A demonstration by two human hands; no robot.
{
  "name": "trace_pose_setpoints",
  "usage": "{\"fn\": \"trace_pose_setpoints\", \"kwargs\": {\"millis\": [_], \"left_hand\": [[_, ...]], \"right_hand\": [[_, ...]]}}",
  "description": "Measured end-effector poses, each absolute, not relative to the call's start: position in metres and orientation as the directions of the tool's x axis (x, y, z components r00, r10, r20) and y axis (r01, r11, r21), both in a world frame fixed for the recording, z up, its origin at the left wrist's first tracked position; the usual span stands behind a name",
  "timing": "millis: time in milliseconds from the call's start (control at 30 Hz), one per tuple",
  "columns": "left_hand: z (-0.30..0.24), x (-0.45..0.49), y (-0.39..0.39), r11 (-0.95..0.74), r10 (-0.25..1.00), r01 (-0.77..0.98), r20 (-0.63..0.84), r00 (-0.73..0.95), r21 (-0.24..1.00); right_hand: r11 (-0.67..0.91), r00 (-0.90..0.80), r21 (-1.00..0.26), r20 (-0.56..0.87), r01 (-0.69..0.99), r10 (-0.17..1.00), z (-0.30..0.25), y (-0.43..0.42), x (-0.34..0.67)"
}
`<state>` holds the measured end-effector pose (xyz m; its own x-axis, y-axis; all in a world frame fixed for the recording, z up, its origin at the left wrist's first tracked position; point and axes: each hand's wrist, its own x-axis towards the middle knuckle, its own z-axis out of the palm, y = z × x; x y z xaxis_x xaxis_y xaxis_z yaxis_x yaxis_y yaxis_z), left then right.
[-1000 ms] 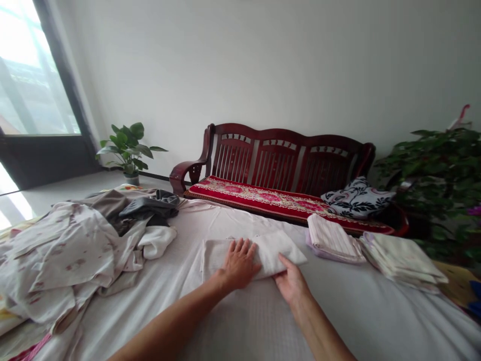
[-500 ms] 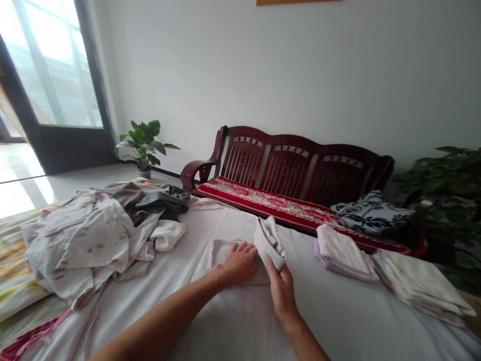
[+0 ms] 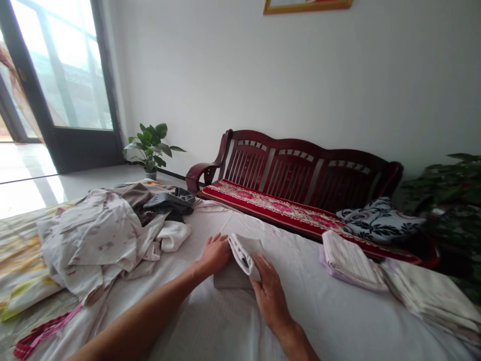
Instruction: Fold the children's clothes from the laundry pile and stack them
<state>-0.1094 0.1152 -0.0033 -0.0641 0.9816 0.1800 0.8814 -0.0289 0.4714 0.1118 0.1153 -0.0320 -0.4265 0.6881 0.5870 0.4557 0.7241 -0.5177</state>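
A light grey folded garment (image 3: 246,246) lies in front of me on the white sheet (image 3: 210,321). Its upper part is doubled over toward the left on a flat grey layer underneath. My right hand (image 3: 269,287) grips the near right side of the fold, fingers over the top and thumb at the lower edge. Beside the garment's left edge, my left hand (image 3: 217,254) rests palm down with its fingers stretched out. Which kind of garment it is, I cannot tell.
Loose clothes (image 3: 101,230) are heaped on the left, with a pink braided strap (image 3: 48,328) in front. Folded striped cloths (image 3: 351,260) and another folded stack (image 3: 432,291) lie on the right. Behind stand a wooden bench (image 3: 293,165) and a potted plant (image 3: 152,148).
My right hand has brought the raised part of the garment over to the left and down. My left hand has slid from the garment's middle to its left edge.
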Motion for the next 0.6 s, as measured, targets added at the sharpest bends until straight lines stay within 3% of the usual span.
{"fn": "trace_pose_setpoints", "kwargs": {"millis": [100, 233, 433, 533, 600], "left_hand": [[-0.006, -0.125, 0.109, 0.086, 0.968, 0.84, 0.155, -0.198, 0.536], [-0.013, -0.132, 0.111, 0.044, 0.947, 0.713, 0.197, -0.252, 0.7], [-0.013, -0.132, 0.118, -0.001, 0.949, 0.363, 0.115, -0.293, 0.932], [-0.009, -0.133, 0.115, 0.005, 0.964, 0.136, 0.031, -0.263, 0.991], [-0.007, -0.134, 0.112, -0.002, 0.97, 0.082, 0.022, -0.241, 0.997]], "right_hand": [[0.692, -0.386, -0.546, 0.578, 0.472, 0.719, -0.021, 0.118, 0.108], [0.68, -0.386, -0.486, 0.573, 0.549, 0.723, -0.009, 0.114, 0.092], [0.73, -0.517, -0.257, 0.561, 0.633, 0.646, -0.022, 0.099, 0.074], [0.719, -0.493, -0.246, 0.584, 0.65, 0.645, -0.024, 0.099, 0.071], [0.715, -0.475, -0.252, 0.6, 0.652, 0.644, -0.022, 0.1, 0.068]]}}
